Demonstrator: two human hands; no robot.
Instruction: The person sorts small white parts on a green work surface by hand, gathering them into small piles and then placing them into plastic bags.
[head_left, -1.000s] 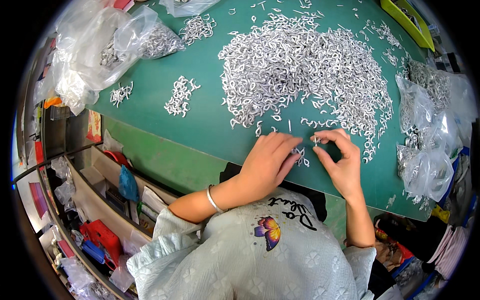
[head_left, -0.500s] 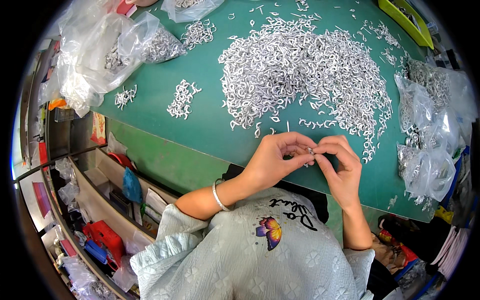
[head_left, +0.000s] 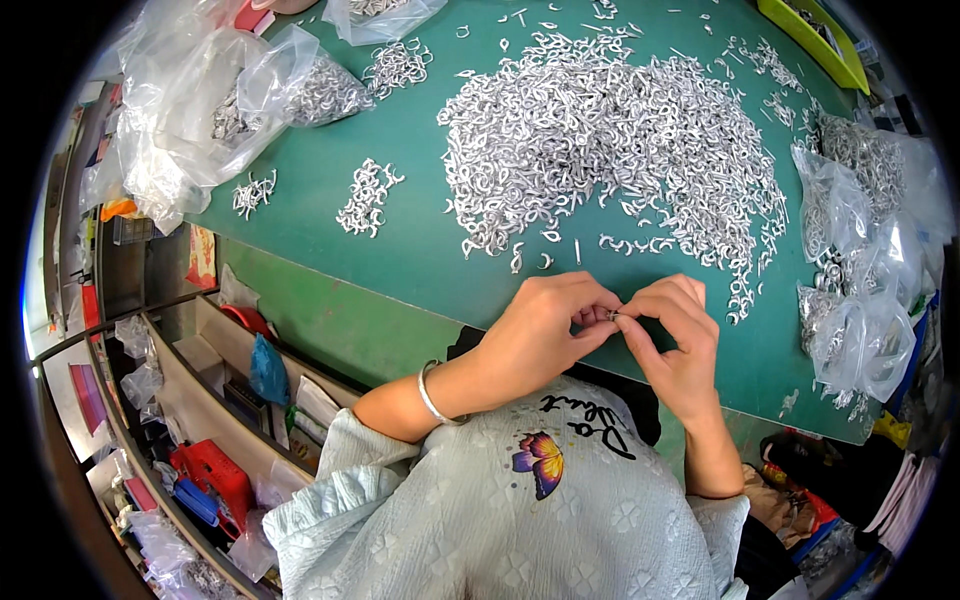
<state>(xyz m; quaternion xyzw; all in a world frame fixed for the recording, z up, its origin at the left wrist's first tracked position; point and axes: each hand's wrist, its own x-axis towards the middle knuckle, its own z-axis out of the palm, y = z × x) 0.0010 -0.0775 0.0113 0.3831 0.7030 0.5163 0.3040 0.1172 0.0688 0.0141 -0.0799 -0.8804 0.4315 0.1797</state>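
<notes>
My left hand [head_left: 545,325] and my right hand [head_left: 675,335] meet above the table's near edge. Each is closed in a pinch on one small silver metal piece [head_left: 612,315], mostly covered by the fingertips. Just beyond my hands spreads a big heap of small silver metal hooks and rings [head_left: 600,140]. Between the heap and my left hand lie a thin straight pin [head_left: 577,250] and a curved hook [head_left: 545,261]. Two little piles, one of several hooks [head_left: 368,197] and a smaller one [head_left: 254,193], sit further left.
On the green table [head_left: 400,270], clear plastic bags of metal parts stand at the left [head_left: 320,90] and right [head_left: 865,330]. A yellow-green tray [head_left: 820,45] is at the far right. Below the left edge are open drawers [head_left: 220,400] holding a red tool [head_left: 215,480].
My fingertips have drawn closer together around the small metal piece, and it shows less now. The left hand has turned slightly. The piles look the same.
</notes>
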